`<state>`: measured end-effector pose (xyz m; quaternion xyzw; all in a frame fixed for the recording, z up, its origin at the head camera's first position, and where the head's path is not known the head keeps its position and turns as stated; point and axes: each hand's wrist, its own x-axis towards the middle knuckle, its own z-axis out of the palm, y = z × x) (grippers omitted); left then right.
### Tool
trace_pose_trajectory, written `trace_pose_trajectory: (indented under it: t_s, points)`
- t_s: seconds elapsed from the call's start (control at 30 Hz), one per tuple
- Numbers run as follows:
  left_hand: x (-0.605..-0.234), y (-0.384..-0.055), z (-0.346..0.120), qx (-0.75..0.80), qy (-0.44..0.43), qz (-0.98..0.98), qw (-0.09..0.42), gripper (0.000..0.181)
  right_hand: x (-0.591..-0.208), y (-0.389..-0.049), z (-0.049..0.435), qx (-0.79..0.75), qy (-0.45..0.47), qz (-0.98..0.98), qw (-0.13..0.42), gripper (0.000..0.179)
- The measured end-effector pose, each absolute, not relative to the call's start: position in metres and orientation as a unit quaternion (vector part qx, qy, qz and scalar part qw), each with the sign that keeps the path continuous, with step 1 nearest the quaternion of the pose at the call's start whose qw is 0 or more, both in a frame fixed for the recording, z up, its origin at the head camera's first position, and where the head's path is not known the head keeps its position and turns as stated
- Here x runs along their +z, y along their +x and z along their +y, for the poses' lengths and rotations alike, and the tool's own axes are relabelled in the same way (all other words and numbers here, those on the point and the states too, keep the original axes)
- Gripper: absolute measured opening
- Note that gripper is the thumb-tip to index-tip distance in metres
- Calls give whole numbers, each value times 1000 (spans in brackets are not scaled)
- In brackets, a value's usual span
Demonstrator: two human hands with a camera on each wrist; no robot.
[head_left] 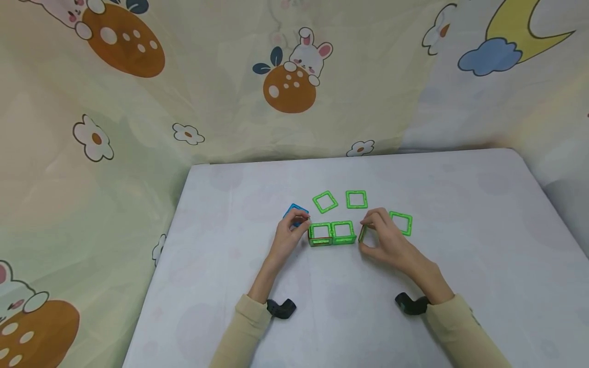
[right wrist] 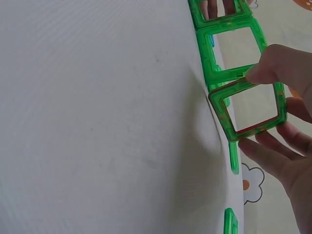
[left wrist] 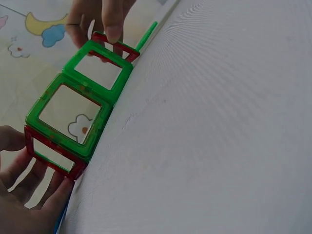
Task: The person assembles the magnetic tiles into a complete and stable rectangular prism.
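A row of joined green square magnetic tiles [head_left: 344, 239] stands on the table between both hands. My left hand [head_left: 287, 235] pinches the red magnetic tile [left wrist: 48, 155] at the row's left end, with thumb and fingers at its edges. A blue tile [head_left: 294, 207] lies behind that hand, partly hidden by it. At the row's right end, my right hand [head_left: 391, 243] holds an upright square magnetic tile [right wrist: 222, 113] between thumb and fingers. It looks green with reddish edges in the right wrist view, but red in the left wrist view.
Two loose green tiles, one turned askew [head_left: 325, 202] and one straight [head_left: 356, 199], lie behind the row. Another green tile [head_left: 407, 224] lies just beyond the right hand. The white table [head_left: 331, 306] meets a patterned cloth [head_left: 221, 92] at its back edge.
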<state>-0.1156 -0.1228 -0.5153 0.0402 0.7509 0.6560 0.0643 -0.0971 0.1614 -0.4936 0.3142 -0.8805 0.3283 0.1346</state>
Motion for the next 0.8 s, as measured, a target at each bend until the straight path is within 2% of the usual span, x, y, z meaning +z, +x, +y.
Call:
trace_pose_trajectory:
  t_s: [0.43, 0.8]
  points:
    - [-513, -116, -124, 641, 47, 764, 62, 28, -496, -105, 159, 342, 336, -865, 146, 47]
    - [-515, -116, -124, 640, 49, 765, 60, 27, -496, -107, 158, 349, 342, -864, 122, 47]
